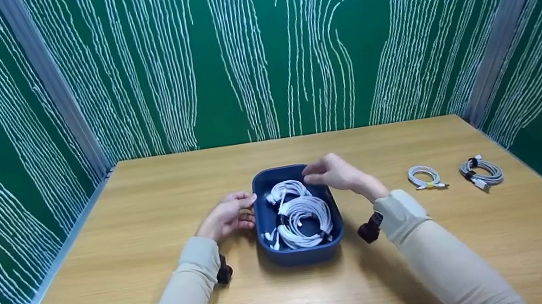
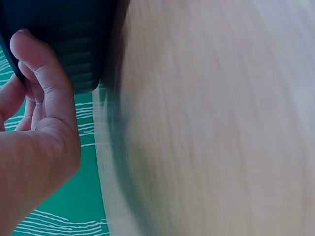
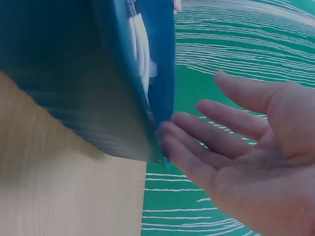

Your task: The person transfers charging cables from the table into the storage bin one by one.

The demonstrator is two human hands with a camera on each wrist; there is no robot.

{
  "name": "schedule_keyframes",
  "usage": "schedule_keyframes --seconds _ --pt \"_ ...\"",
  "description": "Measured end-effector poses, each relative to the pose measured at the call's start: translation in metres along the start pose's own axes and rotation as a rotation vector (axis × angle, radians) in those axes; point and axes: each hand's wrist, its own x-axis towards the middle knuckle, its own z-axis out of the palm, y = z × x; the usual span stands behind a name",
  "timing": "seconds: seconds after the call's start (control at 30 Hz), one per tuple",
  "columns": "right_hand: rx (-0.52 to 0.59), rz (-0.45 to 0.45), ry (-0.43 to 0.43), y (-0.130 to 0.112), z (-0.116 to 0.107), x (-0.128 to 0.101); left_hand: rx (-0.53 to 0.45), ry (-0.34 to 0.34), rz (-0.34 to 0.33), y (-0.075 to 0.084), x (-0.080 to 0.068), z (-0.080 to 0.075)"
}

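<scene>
A dark blue bin (image 1: 302,255) stands mid-table with several white coiled cables (image 1: 303,212) inside. My left hand (image 1: 229,216) is at the bin's left wall; in the left wrist view the thumb (image 2: 37,59) lies along the bin (image 2: 74,34) with curled fingers beside it, gripping the wall. My right hand (image 1: 332,172) hovers over the bin's far right corner. In the right wrist view that hand (image 3: 246,147) is spread with straight fingers, their tips touching the rim of the bin (image 3: 74,73), where a white cable (image 3: 140,44) shows.
Two more coiled cables lie on the wooden table (image 1: 164,302) to the right: a white one (image 1: 425,177) and a grey one with a black tie (image 1: 481,172). Green walls with white lines enclose the table on three sides.
</scene>
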Motion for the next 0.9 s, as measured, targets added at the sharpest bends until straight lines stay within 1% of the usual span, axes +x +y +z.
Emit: schedule_keyframes --seconds 0.13,0.2,0.27,0.43,0.6,0.73,0.9 --pt "0.007 -0.047 0.151 0.008 -0.012 -0.003 -0.001 -0.004 0.000 0.001 0.001 0.000" --pt "-0.009 -0.063 0.217 0.016 -0.018 -0.006 0.000 -0.005 -0.002 0.000 0.001 0.000" --pt "-0.023 -0.059 0.268 0.026 -0.024 -0.010 0.002 -0.004 -0.003 0.000 0.001 0.000" --pt "-0.067 -0.014 0.373 0.051 -0.042 -0.023 0.012 0.004 0.000 -0.001 0.000 0.000" --pt "-0.160 0.043 0.500 0.071 -0.059 -0.035 0.015 0.008 0.000 -0.001 0.000 -0.001" --pt "-0.224 0.102 0.555 0.086 -0.072 -0.046 0.010 0.010 -0.004 0.000 0.000 -0.001" --pt "-0.271 0.140 0.609 0.108 -0.085 -0.058 0.014 0.006 -0.002 0.000 -0.001 -0.002"
